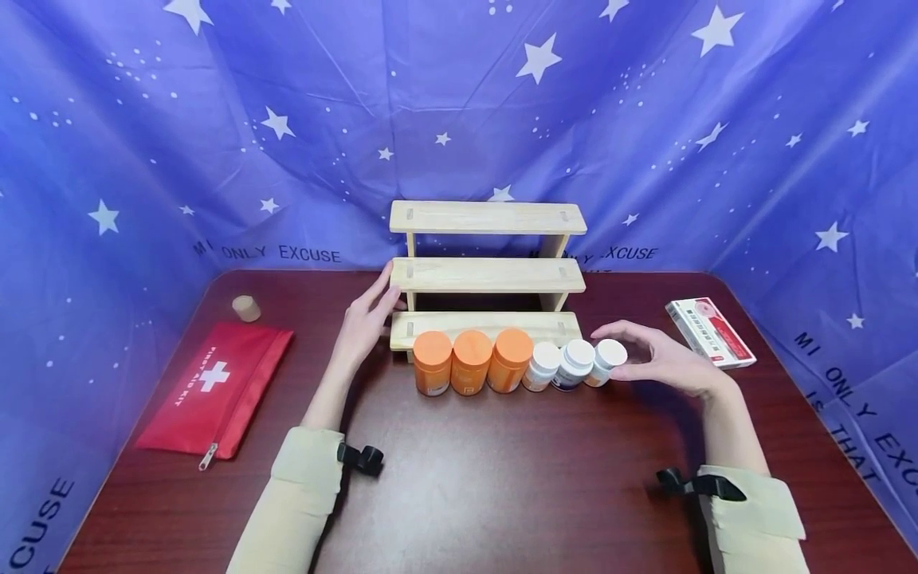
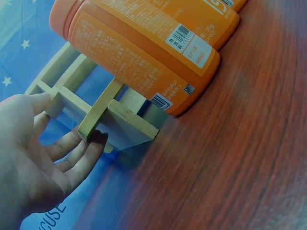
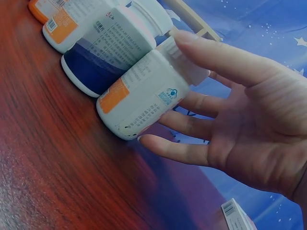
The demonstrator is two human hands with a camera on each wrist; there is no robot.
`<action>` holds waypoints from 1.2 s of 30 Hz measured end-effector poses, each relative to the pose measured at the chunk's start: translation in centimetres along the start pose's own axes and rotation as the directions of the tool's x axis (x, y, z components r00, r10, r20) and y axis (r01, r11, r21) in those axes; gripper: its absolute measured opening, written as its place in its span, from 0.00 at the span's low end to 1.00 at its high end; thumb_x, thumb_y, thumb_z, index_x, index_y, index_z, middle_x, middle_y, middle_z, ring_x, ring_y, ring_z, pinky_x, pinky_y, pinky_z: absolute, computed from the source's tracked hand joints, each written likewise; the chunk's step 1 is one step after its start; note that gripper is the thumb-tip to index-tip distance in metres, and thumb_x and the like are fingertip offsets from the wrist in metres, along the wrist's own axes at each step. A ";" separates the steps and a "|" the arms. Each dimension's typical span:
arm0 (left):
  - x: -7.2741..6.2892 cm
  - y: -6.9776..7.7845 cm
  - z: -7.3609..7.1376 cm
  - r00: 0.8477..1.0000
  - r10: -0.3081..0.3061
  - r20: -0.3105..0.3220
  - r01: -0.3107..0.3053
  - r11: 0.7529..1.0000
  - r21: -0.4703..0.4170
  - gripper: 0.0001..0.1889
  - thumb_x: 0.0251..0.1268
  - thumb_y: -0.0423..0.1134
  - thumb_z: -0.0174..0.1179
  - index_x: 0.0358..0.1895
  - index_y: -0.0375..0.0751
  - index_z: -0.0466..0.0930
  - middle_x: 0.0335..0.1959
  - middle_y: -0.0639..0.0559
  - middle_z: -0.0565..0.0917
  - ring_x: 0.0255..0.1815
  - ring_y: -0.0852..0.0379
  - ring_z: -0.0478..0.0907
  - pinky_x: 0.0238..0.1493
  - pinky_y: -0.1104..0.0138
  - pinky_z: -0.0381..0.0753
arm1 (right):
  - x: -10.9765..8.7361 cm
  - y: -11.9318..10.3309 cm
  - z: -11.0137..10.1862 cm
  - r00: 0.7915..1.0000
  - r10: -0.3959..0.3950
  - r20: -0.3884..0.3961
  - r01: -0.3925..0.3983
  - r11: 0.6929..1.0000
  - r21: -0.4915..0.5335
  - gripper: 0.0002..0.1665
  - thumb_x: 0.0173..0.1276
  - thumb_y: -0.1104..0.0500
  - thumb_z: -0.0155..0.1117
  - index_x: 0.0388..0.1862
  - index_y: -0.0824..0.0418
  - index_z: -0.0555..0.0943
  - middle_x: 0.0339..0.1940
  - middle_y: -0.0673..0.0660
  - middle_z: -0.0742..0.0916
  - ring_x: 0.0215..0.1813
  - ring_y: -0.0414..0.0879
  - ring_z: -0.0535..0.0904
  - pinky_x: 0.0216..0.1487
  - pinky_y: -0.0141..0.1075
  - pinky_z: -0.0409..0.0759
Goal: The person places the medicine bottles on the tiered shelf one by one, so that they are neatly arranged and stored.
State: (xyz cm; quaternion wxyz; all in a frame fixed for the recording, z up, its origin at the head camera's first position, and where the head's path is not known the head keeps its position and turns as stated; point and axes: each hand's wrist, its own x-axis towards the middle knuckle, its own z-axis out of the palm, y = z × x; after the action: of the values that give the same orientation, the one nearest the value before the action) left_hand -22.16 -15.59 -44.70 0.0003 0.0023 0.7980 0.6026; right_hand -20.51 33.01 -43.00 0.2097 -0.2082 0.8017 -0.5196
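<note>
A three-tier wooden display shelf (image 1: 488,275) stands at the back middle of the table. My left hand (image 1: 364,319) holds its left end, thumb and fingers around the ends of the steps; the left wrist view shows the fingertips (image 2: 100,138) at the lowest step. Before the shelf, orange-capped bottles (image 1: 472,363) and white-capped pill bottles (image 1: 574,364) stand upright in one row. At the right end, my right hand (image 1: 663,359) grips the last white bottle (image 3: 144,93). In the right wrist view its thumb lies at the cap (image 3: 175,55), other fingers partly hidden behind the bottle.
A red first aid pouch (image 1: 215,391) lies on the left, with a small wooden cylinder (image 1: 247,308) behind it. A red and white medicine box (image 1: 710,332) lies at the right. Blue starry cloth (image 1: 459,96) hangs behind and beside the dark table (image 1: 459,486).
</note>
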 end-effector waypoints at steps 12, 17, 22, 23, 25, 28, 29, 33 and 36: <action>-0.1 0.0 0.1 1.000 0.000 0.002 0.000 1.000 -0.010 0.28 0.76 0.67 0.49 0.76 0.85 0.56 0.50 0.36 0.88 0.55 0.47 0.85 0.41 0.61 0.91 | 0.1 0.1 0.2 0.999 0.028 -0.046 -0.031 0.997 -0.069 0.26 0.65 0.64 0.73 0.62 0.55 0.79 0.51 0.53 0.88 0.54 0.40 0.82 0.54 0.30 0.79; 0.1 0.0 0.1 1.000 -0.002 0.006 0.002 1.000 -0.008 0.27 0.77 0.66 0.49 0.75 0.87 0.57 0.51 0.35 0.87 0.56 0.46 0.84 0.41 0.60 0.91 | 0.1 0.2 0.0 0.999 0.014 -0.039 -0.017 0.997 -0.072 0.25 0.65 0.64 0.73 0.61 0.55 0.79 0.50 0.55 0.88 0.53 0.41 0.83 0.53 0.32 0.80; 0.1 -0.1 0.0 1.000 -0.009 0.009 0.009 1.000 -0.017 0.27 0.77 0.65 0.49 0.75 0.85 0.57 0.52 0.34 0.86 0.54 0.47 0.84 0.42 0.58 0.91 | 0.2 0.5 -0.1 0.999 -0.024 -0.038 0.021 0.997 -0.072 0.26 0.66 0.65 0.73 0.61 0.57 0.79 0.51 0.55 0.88 0.53 0.41 0.83 0.53 0.31 0.81; 0.1 -0.1 0.0 1.000 -0.010 0.007 0.010 1.000 -0.017 0.27 0.77 0.66 0.50 0.76 0.85 0.57 0.52 0.34 0.86 0.53 0.49 0.84 0.42 0.58 0.91 | 0.2 0.5 -0.1 0.999 -0.030 -0.039 0.027 0.997 -0.075 0.26 0.66 0.65 0.73 0.62 0.58 0.79 0.51 0.55 0.88 0.53 0.40 0.83 0.53 0.31 0.81; 0.0 -0.1 -0.1 1.000 -0.011 0.004 0.011 1.000 -0.016 0.28 0.77 0.66 0.49 0.76 0.85 0.57 0.51 0.35 0.87 0.52 0.52 0.84 0.41 0.60 0.91 | 0.2 0.5 -0.2 0.998 -0.038 -0.042 0.035 0.996 -0.079 0.26 0.66 0.65 0.73 0.62 0.59 0.79 0.51 0.55 0.88 0.53 0.40 0.83 0.53 0.31 0.81; -0.1 -0.1 -0.1 1.000 -0.013 0.005 0.013 1.000 -0.015 0.27 0.77 0.65 0.49 0.76 0.85 0.56 0.51 0.35 0.86 0.51 0.54 0.84 0.40 0.62 0.91 | 0.1 0.4 -0.2 0.997 -0.050 -0.062 0.045 0.996 -0.078 0.26 0.66 0.66 0.72 0.63 0.61 0.78 0.51 0.54 0.88 0.53 0.39 0.83 0.53 0.31 0.81; -0.1 -0.1 -0.1 1.000 -0.012 0.007 0.012 1.000 -0.014 0.27 0.77 0.65 0.49 0.76 0.85 0.56 0.52 0.35 0.86 0.51 0.53 0.84 0.40 0.62 0.91 | 0.1 0.4 -0.3 0.996 -0.054 -0.072 0.048 0.996 -0.075 0.27 0.66 0.66 0.72 0.63 0.62 0.78 0.50 0.53 0.88 0.52 0.39 0.83 0.53 0.30 0.81; 0.1 0.1 0.0 1.000 -0.015 0.009 0.015 1.000 -0.019 0.27 0.78 0.64 0.49 0.76 0.84 0.56 0.53 0.33 0.86 0.54 0.49 0.84 0.42 0.61 0.91 | -0.1 0.2 -0.5 0.990 -0.079 -0.118 0.071 0.995 -0.069 0.27 0.67 0.68 0.71 0.64 0.64 0.77 0.50 0.51 0.88 0.52 0.38 0.83 0.54 0.29 0.80; 0.1 0.1 0.1 1.000 -0.019 0.013 0.019 1.000 -0.012 0.27 0.78 0.64 0.49 0.76 0.84 0.56 0.54 0.33 0.86 0.55 0.47 0.84 0.43 0.60 0.91 | -0.2 0.1 -0.6 0.984 -0.107 -0.145 0.100 0.993 -0.057 0.27 0.68 0.70 0.69 0.65 0.68 0.75 0.50 0.49 0.88 0.52 0.36 0.83 0.52 0.29 0.82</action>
State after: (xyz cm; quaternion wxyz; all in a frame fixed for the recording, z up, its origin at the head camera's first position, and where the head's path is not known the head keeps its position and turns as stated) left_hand -22.28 -15.48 -44.61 0.0110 -0.0014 0.7942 0.6075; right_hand -20.69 33.60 -42.89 0.1171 -0.2154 0.8158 -0.5237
